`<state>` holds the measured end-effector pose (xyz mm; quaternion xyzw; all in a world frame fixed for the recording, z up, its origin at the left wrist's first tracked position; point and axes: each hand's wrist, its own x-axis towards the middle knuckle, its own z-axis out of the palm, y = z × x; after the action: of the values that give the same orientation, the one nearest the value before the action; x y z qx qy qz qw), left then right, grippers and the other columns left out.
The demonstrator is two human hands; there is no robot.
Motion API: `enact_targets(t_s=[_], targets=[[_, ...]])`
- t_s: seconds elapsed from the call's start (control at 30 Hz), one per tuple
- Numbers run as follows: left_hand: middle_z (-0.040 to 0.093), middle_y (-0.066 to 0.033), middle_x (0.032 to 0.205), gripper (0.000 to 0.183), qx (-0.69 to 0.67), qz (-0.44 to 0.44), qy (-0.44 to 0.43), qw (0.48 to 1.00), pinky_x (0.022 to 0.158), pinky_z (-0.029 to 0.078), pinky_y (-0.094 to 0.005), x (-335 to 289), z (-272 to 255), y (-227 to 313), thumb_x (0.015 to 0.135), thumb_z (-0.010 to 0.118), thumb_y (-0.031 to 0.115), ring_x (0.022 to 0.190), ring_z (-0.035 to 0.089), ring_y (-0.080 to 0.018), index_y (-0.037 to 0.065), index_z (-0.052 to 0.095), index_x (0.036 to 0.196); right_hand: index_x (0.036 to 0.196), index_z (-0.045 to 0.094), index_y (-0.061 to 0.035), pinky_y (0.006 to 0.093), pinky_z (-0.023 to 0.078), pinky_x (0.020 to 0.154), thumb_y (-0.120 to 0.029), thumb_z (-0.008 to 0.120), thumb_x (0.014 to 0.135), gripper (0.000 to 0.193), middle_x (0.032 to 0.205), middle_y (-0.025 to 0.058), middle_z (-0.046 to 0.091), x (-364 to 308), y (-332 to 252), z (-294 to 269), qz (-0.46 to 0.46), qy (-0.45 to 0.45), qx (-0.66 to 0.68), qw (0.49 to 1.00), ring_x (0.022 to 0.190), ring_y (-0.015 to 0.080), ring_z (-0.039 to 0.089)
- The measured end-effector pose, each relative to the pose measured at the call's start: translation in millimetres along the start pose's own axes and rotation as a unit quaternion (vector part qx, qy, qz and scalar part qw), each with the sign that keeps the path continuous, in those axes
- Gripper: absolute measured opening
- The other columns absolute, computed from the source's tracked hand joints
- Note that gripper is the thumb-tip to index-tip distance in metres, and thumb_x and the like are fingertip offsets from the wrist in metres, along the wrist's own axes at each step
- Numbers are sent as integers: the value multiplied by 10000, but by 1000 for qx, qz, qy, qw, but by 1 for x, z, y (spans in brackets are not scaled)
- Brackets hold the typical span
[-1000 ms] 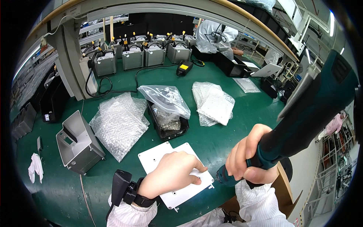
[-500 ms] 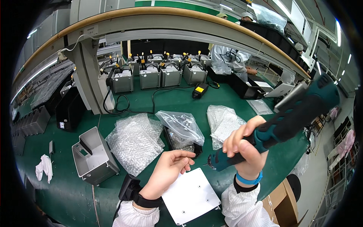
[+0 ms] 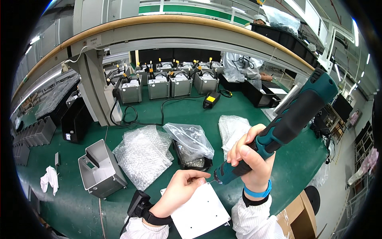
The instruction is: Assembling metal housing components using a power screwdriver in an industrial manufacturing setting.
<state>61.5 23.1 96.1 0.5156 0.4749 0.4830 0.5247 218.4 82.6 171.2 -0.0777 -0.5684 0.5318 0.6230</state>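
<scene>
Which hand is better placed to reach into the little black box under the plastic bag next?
Probably the left hand: it's near the black box and grips no tool, though I can't tell whether it pinches something tiny. The right hand is wrapped around the power tool.

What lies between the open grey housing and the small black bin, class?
Overlapping bubble-wrap sheets lie between the grey housing and the black bin, as the head view shows.

The green bench carries a plate, housing, bubble wrap and bin. Gray boxes stand toward the back.
</scene>
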Motion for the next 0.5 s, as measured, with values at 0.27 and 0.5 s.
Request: enact_targets(t_s=[0.27,0.5], targets=[[646,-74,768,180,119,45,-6,992,619,462,-222,-2,4,1,781,629,71,680,573,-81,-76,643,885,883,405,-32,301,480,544,-29,607,725,257,621,90,527,-2,-5,8,2,3,-24,1000,522,154,540],[633,-94,683,180,131,57,-8,990,534,408,-232,1,2,-5,737,617,20,559,496,-84,-33,663,903,872,378,-56,316,464,528,-68,601,725,267,586,73,491,-3,-7,11,8,8,-56,998,490,153,510]])
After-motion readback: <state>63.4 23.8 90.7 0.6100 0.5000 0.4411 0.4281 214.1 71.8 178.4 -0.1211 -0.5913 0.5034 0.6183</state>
